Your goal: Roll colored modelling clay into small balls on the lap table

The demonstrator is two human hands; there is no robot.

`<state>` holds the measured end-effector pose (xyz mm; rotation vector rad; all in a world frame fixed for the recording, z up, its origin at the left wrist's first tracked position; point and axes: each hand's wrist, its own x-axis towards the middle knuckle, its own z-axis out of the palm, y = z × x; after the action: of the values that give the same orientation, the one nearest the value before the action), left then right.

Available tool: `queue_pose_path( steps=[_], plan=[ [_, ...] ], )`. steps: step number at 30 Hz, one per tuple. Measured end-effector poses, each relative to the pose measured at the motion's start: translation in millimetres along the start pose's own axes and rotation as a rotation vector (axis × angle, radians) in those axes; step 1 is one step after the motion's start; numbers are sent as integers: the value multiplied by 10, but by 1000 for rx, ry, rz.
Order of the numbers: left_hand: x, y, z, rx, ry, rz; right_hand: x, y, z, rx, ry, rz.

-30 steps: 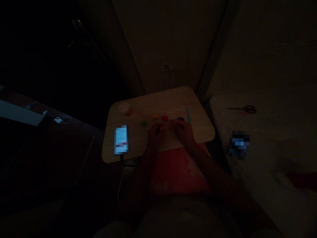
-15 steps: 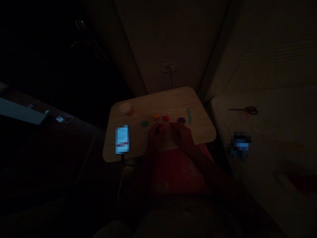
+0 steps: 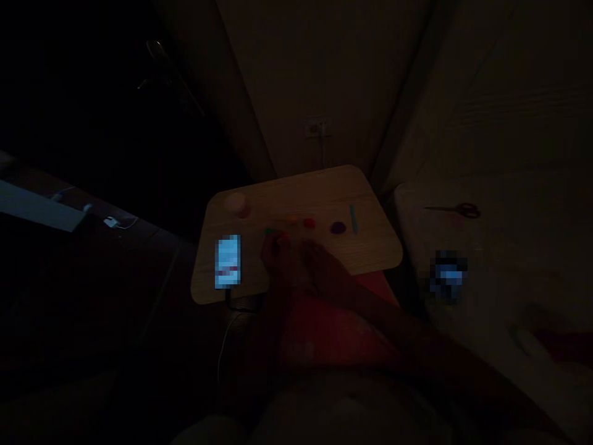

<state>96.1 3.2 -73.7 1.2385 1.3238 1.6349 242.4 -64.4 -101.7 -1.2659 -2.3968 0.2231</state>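
Observation:
The light is very dim. My left hand (image 3: 277,256) is curled over the small wooden table, its fingers closed on a small reddish piece that looks like modelling clay (image 3: 284,237). Just beyond it a green lump (image 3: 269,231) is partly covered. My right hand (image 3: 320,264) lies low over the table's near side, fingers stretched out, with nothing visible in them. Past the hands sit a yellow-orange lump (image 3: 291,219), a red lump (image 3: 309,222) and a dark purple lump (image 3: 338,228). A flat teal stick (image 3: 353,219) lies right of the purple one.
On the table (image 3: 306,182) stand a pale-lidded tub (image 3: 236,204) at the back left and a lit, blurred-out phone (image 3: 227,261) with a cable at the near left. To the right, scissors (image 3: 456,210) and another blurred device (image 3: 447,276) rest on a pale surface.
My left hand has shifted left with the reddish piece, now partly covering the green lump. My right hand has drawn back and left, away from the purple lump, and its fingers have straightened.

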Motion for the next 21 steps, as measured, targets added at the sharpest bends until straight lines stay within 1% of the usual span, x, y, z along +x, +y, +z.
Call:
queue_pose_path(
  steps=[4,7,11,14,16,18,21],
  plan=[
    [-10,4,-8,-15,13,6,175,16,83,-11,-13,-27],
    [-7,-12,-14,-22,16,-5,218,44,100,-32,2,11],
    [4,-53,-11,-30,17,1,68,22,29,-77,32,107],
    [6,-64,-3,-36,12,4,-109,-42,-38,-83,46,125],
    [5,-53,3,-26,8,3,-178,-83,-58,-69,41,118],
    [4,-35,9,-14,14,1,-175,-104,-53,-58,12,97],
    [2,-12,10,-19,34,-15,-47,-90,-17,-40,-38,38]
  ],
)
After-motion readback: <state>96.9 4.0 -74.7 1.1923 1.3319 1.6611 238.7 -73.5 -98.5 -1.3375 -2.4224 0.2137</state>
